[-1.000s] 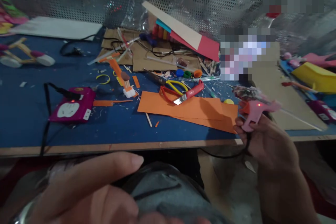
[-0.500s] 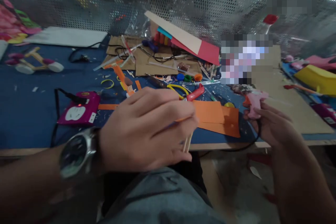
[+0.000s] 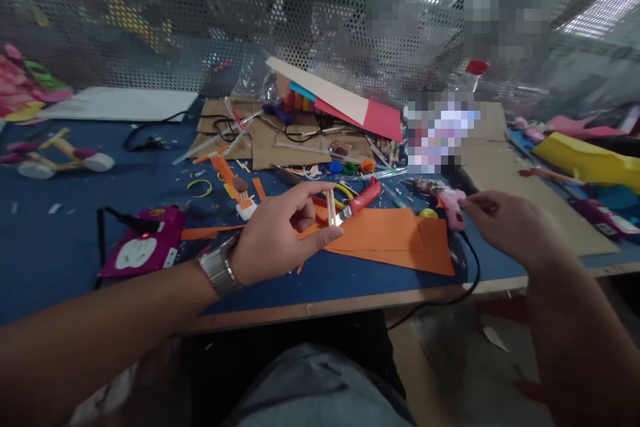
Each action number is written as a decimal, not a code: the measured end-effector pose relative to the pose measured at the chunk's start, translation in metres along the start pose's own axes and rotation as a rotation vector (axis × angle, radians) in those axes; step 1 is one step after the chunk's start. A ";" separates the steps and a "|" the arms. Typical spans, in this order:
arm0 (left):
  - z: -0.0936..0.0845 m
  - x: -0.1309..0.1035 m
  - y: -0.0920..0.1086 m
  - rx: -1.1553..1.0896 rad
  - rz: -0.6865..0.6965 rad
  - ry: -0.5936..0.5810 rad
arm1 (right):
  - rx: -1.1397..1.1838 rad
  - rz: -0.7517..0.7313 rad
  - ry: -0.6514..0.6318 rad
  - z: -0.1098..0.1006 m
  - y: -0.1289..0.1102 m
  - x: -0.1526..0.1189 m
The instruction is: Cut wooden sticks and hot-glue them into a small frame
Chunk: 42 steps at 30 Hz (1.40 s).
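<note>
My left hand (image 3: 280,230), with a metal-banded watch at the wrist, pinches short pale wooden sticks (image 3: 331,207) upright between thumb and forefinger. Behind them lies a red-handled tool (image 3: 365,197) with a metal end, over orange sheets (image 3: 390,233). My right hand (image 3: 505,223) is on the right with its fingers pressed together, their tips at the back edge of a pink glue gun (image 3: 453,208). The gun rests on the table with its black cord hanging down. Whether anything is between those fingertips is hidden.
A magenta box (image 3: 145,243) with a lit red light is at left, near a small wheeled stick model (image 3: 55,157). Pliers, bottle caps (image 3: 349,168), straws and cardboard (image 3: 290,147) lie behind. A yellow sheet (image 3: 585,157) is at right. The table's front edge (image 3: 310,310) crosses below.
My left hand has turned and moved back from the camera, showing the sticks in its pinch. My right hand has shifted from around the glue gun's grip to its back edge. The view has tilted.
</note>
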<state>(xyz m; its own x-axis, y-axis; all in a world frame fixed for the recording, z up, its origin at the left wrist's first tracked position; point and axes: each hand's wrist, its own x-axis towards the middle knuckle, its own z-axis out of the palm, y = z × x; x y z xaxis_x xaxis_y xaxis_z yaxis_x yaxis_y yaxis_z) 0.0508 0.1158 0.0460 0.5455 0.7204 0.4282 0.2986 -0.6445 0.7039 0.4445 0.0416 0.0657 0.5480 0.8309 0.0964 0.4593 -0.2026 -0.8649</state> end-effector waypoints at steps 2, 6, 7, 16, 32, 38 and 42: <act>-0.001 0.000 -0.002 0.013 -0.006 0.008 | -0.040 -0.118 -0.087 0.019 -0.024 -0.015; 0.000 -0.005 -0.004 0.038 -0.004 0.019 | -0.024 -0.326 -0.407 0.081 -0.074 -0.040; 0.000 -0.006 -0.004 0.045 0.000 0.023 | 0.039 -0.390 -0.575 0.097 -0.085 -0.043; -0.004 -0.010 -0.007 0.061 0.003 0.068 | 0.402 -0.419 -0.801 0.168 -0.083 -0.038; -0.001 -0.014 -0.011 0.022 -0.076 -0.017 | 0.505 -0.374 -0.943 0.165 -0.059 -0.056; -0.006 -0.015 -0.011 0.010 -0.147 -0.037 | 0.547 -0.350 -0.992 0.165 -0.062 -0.055; -0.008 -0.014 -0.008 -0.039 -0.186 -0.028 | 0.504 -0.351 -0.989 0.168 -0.061 -0.056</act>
<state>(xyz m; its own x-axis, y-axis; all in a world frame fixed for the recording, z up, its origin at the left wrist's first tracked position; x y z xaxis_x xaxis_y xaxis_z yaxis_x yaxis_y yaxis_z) 0.0343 0.1125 0.0393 0.5057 0.8184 0.2728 0.3659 -0.4899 0.7913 0.2689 0.0942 0.0301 -0.4410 0.8873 0.1350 0.0256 0.1627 -0.9863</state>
